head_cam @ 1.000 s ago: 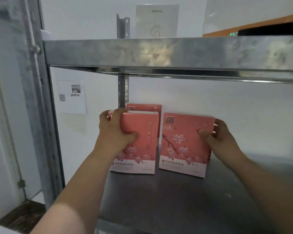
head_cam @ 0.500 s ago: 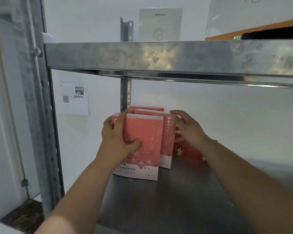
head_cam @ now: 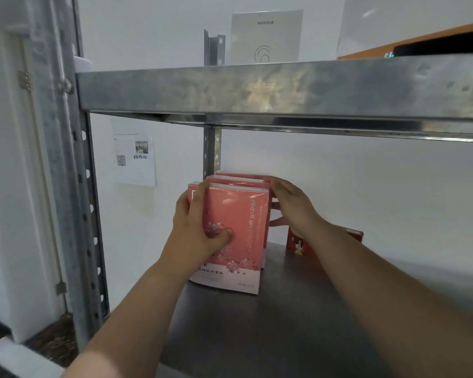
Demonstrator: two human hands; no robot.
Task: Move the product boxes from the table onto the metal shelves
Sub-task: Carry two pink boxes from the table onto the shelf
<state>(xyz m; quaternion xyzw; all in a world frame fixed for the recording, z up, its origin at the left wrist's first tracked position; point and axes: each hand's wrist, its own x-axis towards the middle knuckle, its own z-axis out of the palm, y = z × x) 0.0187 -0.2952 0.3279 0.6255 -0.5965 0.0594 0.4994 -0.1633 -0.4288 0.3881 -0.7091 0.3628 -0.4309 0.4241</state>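
Lining up pink flower boxes [head_cam: 243, 186] on the metal shelf [head_cam: 257, 336]
Left hand [head_cam: 200, 227] grips the front box [head_cam: 235, 257], flat right hand [head_cam: 292, 205] pushes the others; next, let go gently

The lower metal shelf [head_cam: 257, 336] is a dull grey steel deck, carried by a perforated front upright [head_cam: 74, 186] at the left and a rear upright [head_cam: 212, 154] against the wall. Three pink product boxes stand on it near the rear upright, packed face to face in a row running back toward the wall. The front pink box [head_cam: 238, 214] is printed with blossoms. Behind it, the middle pink box [head_cam: 238, 181] and the rear pink box [head_cam: 238, 174] show only their top edges. Just right of them a red box [head_cam: 298, 245] sits on the deck, perhaps leaning, and is mostly hidden. The upper metal shelf [head_cam: 284, 88] carries an upright white box [head_cam: 266, 36]. At its right are an orange item [head_cam: 421, 42] and a black one [head_cam: 443, 46].
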